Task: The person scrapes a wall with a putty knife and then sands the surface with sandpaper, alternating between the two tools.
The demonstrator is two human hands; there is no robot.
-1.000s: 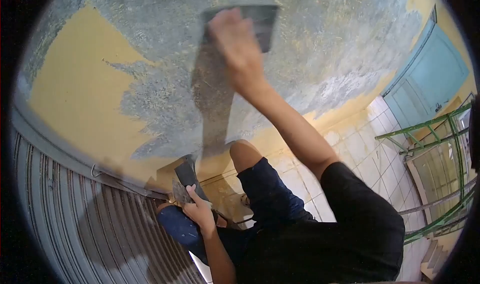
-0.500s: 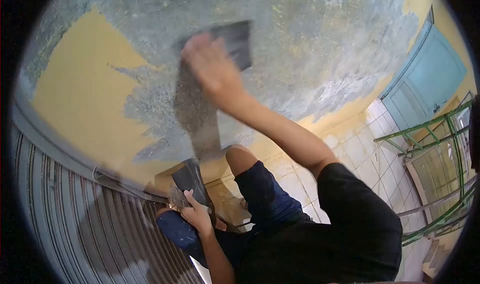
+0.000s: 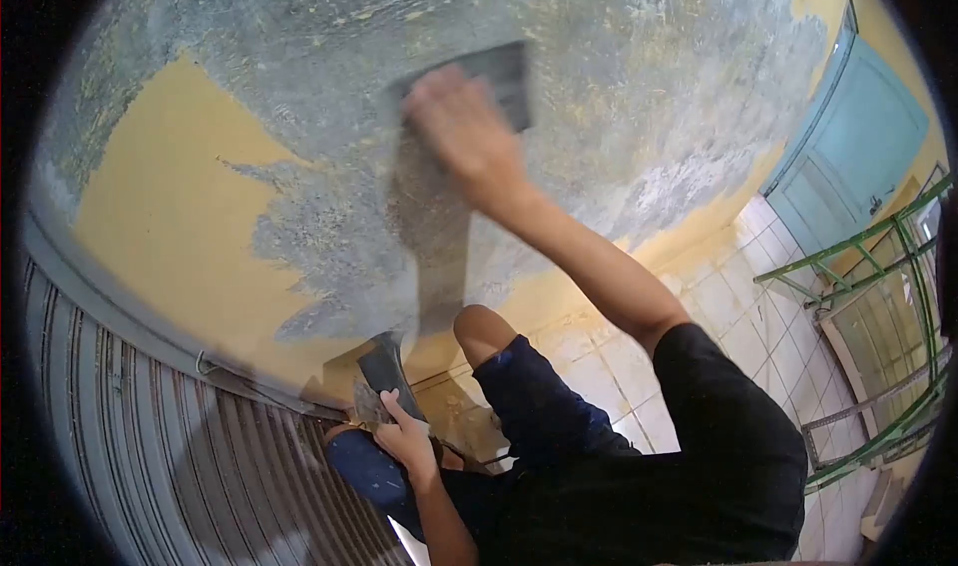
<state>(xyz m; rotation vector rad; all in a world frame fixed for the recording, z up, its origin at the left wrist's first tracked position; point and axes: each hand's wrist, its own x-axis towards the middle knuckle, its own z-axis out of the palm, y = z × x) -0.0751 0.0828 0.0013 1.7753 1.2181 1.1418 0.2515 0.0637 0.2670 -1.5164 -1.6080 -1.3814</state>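
Observation:
My right hand (image 3: pixel 467 132) is closed on a dark, flat rectangular blade (image 3: pixel 507 82), pressed to or just off the wall and slightly blurred; its handle, if any, is hidden. The wall (image 3: pixel 329 207) is coated with rough, patchy grey, with bare yellow paint (image 3: pixel 180 177) at left. Low down near my knee, my left hand (image 3: pixel 404 441) grips a putty knife (image 3: pixel 367 402) with a grey-smeared blade, the thumb lying along it. Just beyond the putty knife stands a dark panel-like object (image 3: pixel 384 366), partly hidden, near the wall's foot.
A ribbed metal shutter (image 3: pixel 200 426) runs along the left. White floor tiles (image 3: pixel 649 396) lie below the wall. At right are a green metal frame (image 3: pixel 868 242) and a light blue door (image 3: pixel 858 127). My bent knee (image 3: pixel 484 331) is close to the wall.
My right hand and the dark blade have shifted a little to the right across the wall. My left hand still grips the putty knife, and the whole view has moved slightly.

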